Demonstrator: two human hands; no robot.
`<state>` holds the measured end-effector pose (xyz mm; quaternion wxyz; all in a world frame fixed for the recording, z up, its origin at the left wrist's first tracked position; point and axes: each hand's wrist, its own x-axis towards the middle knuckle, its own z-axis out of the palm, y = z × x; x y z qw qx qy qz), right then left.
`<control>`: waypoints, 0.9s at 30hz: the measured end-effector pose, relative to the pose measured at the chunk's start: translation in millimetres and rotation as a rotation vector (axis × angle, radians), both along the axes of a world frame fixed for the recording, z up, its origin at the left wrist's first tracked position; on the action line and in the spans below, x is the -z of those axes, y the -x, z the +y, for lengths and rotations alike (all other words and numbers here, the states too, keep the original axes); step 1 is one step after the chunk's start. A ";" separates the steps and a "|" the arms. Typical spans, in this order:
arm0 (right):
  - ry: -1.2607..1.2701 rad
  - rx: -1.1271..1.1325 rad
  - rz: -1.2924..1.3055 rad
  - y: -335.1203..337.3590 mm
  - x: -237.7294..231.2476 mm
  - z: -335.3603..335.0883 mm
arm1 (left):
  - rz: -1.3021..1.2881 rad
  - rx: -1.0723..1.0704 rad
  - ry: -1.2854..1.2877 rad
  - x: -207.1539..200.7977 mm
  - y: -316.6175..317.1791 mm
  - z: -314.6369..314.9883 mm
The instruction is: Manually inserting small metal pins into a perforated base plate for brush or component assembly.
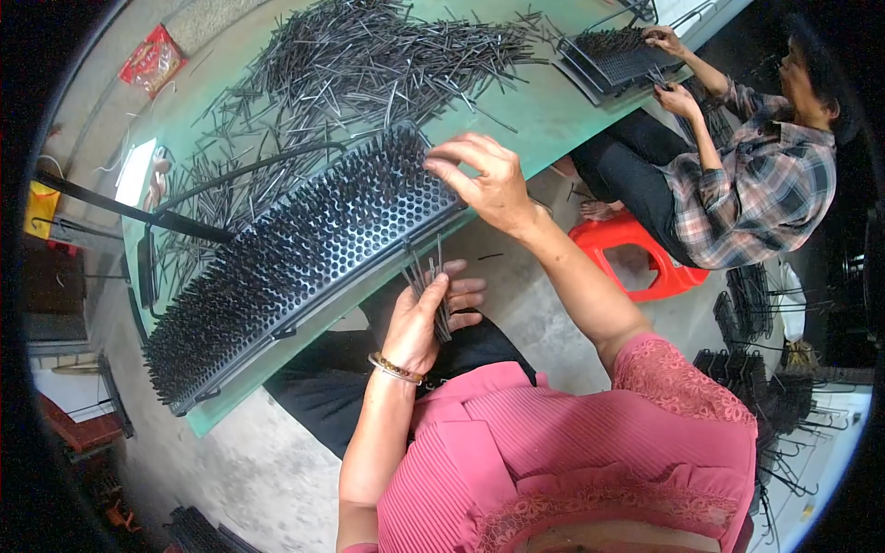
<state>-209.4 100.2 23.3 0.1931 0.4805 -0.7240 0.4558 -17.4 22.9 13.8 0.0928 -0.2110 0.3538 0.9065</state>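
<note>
A long perforated rack (369, 217) lies slantwise along the near edge of the glass table, its holes filled with many upright thin dark rods (230, 276). Bare holes show along its near side, mostly toward the right end. My left hand (429, 309) is closed around a small bundle of loose dark rods (441, 295), just off the rack's near edge. At the rack's right end my right hand (489, 180) has thumb and forefinger pinched together beside the standing rods. What the pinch holds, if anything, cannot be made out.
A big heap of loose rods (350, 60) covers the far part of the glass table (544, 111). Black metal bars (184, 221) cross beside my rack. At right, a co-worker (747, 175) handles a similar rack (613, 60) near a red plastic stool (604, 241). A red packet (152, 61) lies far left.
</note>
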 end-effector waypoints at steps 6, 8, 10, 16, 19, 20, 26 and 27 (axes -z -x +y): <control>-0.003 -0.004 -0.207 -13.4 -18.5 9.8 | 0.050 -0.002 0.017 -7.0 1.9 -3.4; -0.200 -0.135 -0.577 -23.9 -26.5 17.3 | 0.084 -0.017 0.032 -10.7 0.9 -5.1; -0.259 -0.355 -0.835 -36.1 -28.9 24.4 | 0.100 -0.014 0.057 -13.8 3.3 -3.3; -0.030 -0.404 -1.129 -30.2 -31.4 34.2 | 0.010 -0.009 0.113 -19.0 2.0 0.3; 0.125 -0.207 -0.836 -3.9 -44.1 35.5 | -0.077 0.088 0.234 -5.7 -5.2 -1.0; 0.157 -0.159 -0.790 4.4 -44.8 34.2 | -0.128 0.119 0.233 -4.1 -7.5 1.4; 0.094 -0.084 -0.513 24.6 -28.2 11.6 | -0.269 0.166 0.235 24.8 -27.4 -2.6; 0.010 -0.066 -0.445 26.4 -26.4 9.7 | -0.275 0.139 0.205 26.8 -29.3 -3.7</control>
